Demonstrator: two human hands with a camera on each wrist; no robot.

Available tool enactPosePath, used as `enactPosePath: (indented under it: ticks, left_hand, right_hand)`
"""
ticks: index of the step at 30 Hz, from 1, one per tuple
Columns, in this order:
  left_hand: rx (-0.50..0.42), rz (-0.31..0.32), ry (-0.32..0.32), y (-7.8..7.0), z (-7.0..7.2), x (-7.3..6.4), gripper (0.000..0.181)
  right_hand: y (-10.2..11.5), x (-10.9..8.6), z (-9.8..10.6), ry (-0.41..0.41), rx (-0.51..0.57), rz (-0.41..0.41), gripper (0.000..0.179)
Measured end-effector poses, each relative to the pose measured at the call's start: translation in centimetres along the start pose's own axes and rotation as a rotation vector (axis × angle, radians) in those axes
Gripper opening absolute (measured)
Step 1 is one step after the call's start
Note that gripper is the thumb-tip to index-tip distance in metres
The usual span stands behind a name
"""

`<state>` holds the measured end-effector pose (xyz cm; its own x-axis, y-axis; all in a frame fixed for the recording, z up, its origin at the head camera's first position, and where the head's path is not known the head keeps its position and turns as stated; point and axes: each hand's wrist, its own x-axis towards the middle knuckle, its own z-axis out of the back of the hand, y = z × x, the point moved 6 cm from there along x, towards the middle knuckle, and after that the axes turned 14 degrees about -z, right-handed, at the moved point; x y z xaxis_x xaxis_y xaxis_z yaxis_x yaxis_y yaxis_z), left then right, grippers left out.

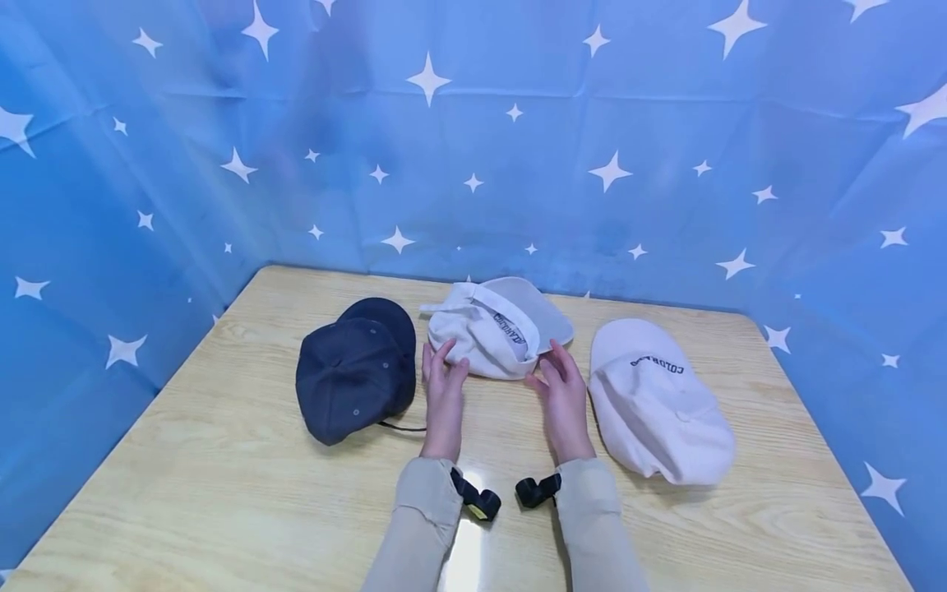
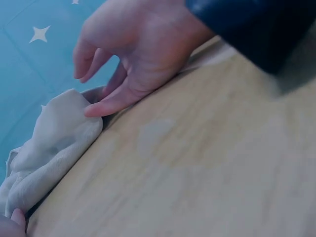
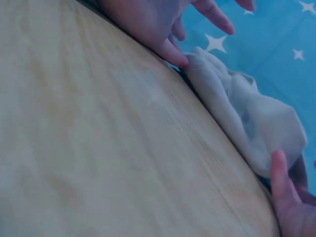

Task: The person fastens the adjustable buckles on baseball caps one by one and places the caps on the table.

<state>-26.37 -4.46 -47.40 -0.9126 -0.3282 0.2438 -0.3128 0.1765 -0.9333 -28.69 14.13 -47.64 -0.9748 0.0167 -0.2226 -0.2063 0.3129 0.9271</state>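
Note:
A pale grey-white cap (image 1: 484, 329) lies crumpled at the back middle of the table, dark lettering on its crown and its brim turned to the far right. Both hands reach in from the front, one at each end of it. The left hand (image 1: 444, 403) has its fingers loosely spread, with the thumb (image 3: 178, 60) at the cap's near edge. At the other end, the thumb of the right hand (image 1: 565, 403) rests against the crown beside the brim, as the left wrist view also shows. Its other fingers (image 2: 86, 61) are bent and apart.
To the left sits a dark navy cap (image 1: 351, 374), a thin cord trailing from it. A second white cap (image 1: 662, 403) with dark lettering lies to the right, close beside the right hand. Behind the wooden table (image 1: 244, 477) hangs a blue star-patterned cloth (image 1: 473, 148).

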Motion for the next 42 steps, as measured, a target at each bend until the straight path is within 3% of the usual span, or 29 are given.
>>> enactPosePath:
  ticks: [8, 12, 17, 21, 25, 29, 34, 42]
  left_hand:
    - [0.005, 0.070, -0.049, 0.9, 0.2, 0.8, 0.044]
    - [-0.010, 0.087, -0.032, 1.1, -0.2, 1.1, 0.045]
    - [-0.038, 0.162, -0.007, 1.4, -0.6, 1.0, 0.046]
    - [-0.035, 0.184, 0.017, 1.5, -0.7, 0.9, 0.046]
    - [-0.045, 0.149, 0.061, 1.0, -0.8, 1.0, 0.048]
    - [0.005, 0.116, 0.082, 0.7, -0.7, 0.9, 0.046]
    - [0.094, 0.091, 0.082, 1.3, -0.5, 0.9, 0.043]
    - [0.002, 0.072, 0.098, 1.3, -1.0, 1.1, 0.059]
  right_hand:
    - [-0.1, 1.2, 0.1, -0.001, -0.089, -0.112, 0.051]
    - [0.0, 1.7, 0.1, -0.006, -0.141, -0.171, 0.053]
    - [-0.1, 2.0, 0.3, -0.046, -0.152, -0.208, 0.047]
    - [-0.1, 2.1, 0.4, -0.083, -0.099, -0.176, 0.036]
    - [-0.2, 2.1, 0.5, -0.107, -0.049, -0.138, 0.028]
    - [-0.3, 2.0, 0.4, -0.098, -0.026, -0.120, 0.027]
    - [-0.3, 2.0, 0.2, -0.056, 0.037, -0.070, 0.030]
    - [0.4, 1.8, 0.5, 0.064, 0.256, 0.005, 0.042]
